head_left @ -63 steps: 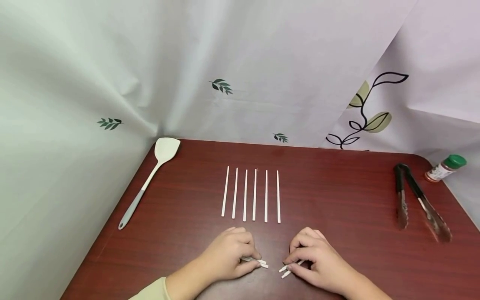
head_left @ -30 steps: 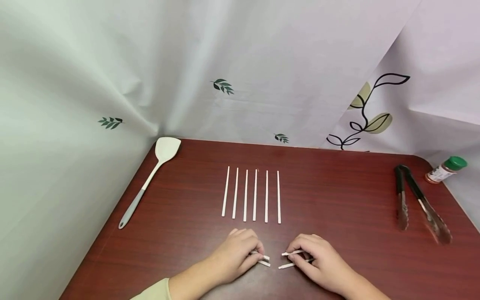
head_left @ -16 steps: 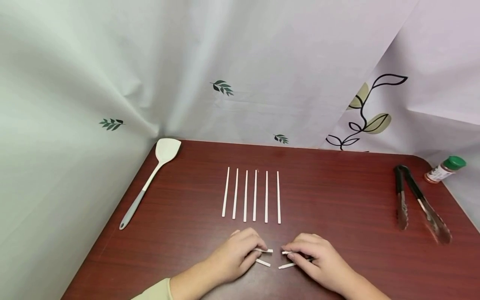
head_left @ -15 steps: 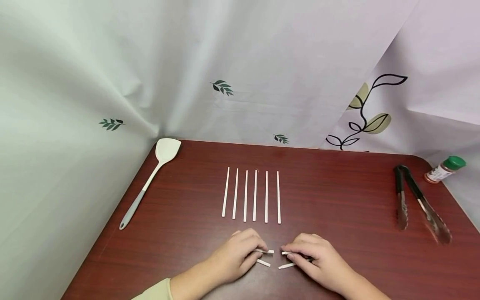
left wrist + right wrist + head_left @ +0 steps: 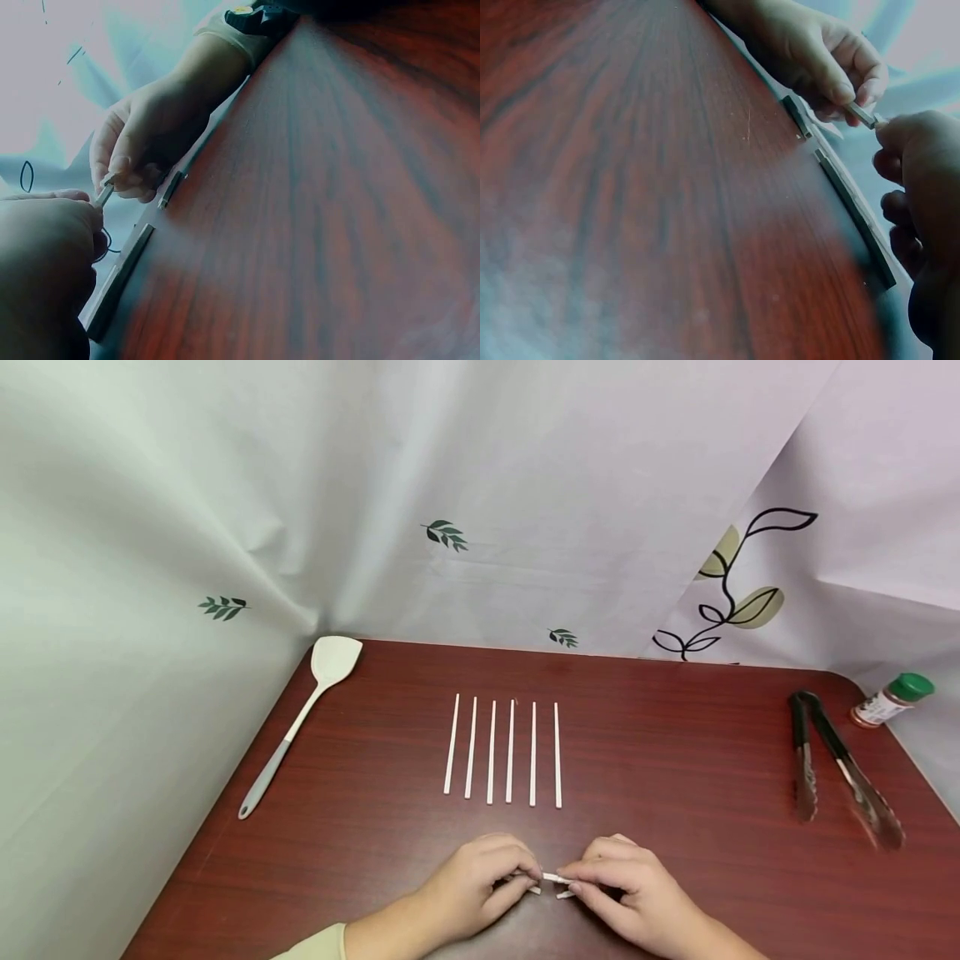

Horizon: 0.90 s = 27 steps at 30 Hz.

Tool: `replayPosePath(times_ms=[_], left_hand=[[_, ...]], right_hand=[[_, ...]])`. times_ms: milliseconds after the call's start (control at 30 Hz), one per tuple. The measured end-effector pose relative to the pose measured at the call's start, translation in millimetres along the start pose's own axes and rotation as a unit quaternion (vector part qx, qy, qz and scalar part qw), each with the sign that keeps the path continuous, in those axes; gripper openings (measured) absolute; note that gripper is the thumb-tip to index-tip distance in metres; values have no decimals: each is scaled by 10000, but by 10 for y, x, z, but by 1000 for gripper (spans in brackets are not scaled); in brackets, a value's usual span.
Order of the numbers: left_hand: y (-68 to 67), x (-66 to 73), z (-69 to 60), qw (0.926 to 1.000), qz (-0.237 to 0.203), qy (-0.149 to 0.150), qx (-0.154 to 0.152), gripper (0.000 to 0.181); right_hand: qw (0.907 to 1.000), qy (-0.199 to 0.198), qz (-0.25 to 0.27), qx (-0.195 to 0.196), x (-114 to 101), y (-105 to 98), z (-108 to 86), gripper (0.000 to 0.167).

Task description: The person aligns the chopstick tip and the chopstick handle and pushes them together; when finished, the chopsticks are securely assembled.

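Both hands meet low in the head view, above the table. My left hand (image 5: 487,881) pinches a thin white chopstick piece (image 5: 552,877), whose end sticks out towards the other hand. My right hand (image 5: 630,889) pinches a second piece, mostly covered by its fingers. The two ends touch or nearly touch; whether they are joined I cannot tell. One loose chopstick piece (image 5: 124,277) lies on the table below the left hand. Another loose piece (image 5: 859,217) lies below the right hand. Beyond the hands, several white chopsticks (image 5: 510,752) lie side by side in a row.
A white spatula (image 5: 315,693) with a grey handle lies along the left edge of the dark red table (image 5: 675,735). At the right are black-handled metal tongs (image 5: 832,743) and a green-capped spice jar (image 5: 892,700). Patterned cloth (image 5: 525,510) hangs behind.
Both hands have brought their held pieces together, end to end, from a gap between them. A loose piece now lies apart below each hand; earlier each hand had two pieces together at its fingers.
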<state>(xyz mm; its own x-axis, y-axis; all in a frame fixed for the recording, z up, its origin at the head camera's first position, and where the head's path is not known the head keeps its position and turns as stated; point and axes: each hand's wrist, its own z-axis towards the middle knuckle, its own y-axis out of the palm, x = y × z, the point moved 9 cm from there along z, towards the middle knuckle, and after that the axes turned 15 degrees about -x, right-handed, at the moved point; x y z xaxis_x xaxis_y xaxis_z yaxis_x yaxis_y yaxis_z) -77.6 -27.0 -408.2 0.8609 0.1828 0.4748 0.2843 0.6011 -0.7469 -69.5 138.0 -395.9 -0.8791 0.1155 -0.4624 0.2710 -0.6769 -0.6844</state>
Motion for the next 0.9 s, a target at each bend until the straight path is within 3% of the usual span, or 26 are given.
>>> replayPosePath(times_ms=[100,367,567,767,900], left_hand=[[-2,-18,-5,9999,-33,-117,48,2],[-12,-43,-18,9995,-79,-279,140,1],[-68,-33,-37,9979,113,-388,499,22],[-52,-47,-42,9976,50,-511,474,21],[-51,-50,-45,9975,-19,-531,459,20]], right_hand=[[10000,30,-12,-11,21,4,-14,16],[9998,174,-10,-15,67,15,-59,17],[9999,53,97,-89,50,47,-47,15],[9997,173,145,54,57,24,-40,15],[9997,51,234,83,37,5,-6,16]])
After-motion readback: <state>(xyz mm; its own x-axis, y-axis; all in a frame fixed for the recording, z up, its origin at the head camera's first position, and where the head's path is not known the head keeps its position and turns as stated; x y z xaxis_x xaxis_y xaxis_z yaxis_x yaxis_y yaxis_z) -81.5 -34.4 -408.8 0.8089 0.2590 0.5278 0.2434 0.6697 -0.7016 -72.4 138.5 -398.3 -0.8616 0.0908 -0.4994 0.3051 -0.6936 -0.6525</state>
